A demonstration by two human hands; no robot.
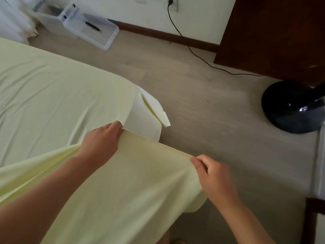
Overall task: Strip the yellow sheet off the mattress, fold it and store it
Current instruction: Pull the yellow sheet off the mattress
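Both hands (100,143) on unlabelled yellow sheet (52,88)

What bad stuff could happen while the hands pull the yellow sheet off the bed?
1. The left hand and right hand only pinch the edge of the yellow sheet, so it might slip free.
2. Most of the sheet lies on the mattress; only one corner is bare, so a hard tug might snag it.
3. The loose end hangs near the floor and could drag or trip feet.
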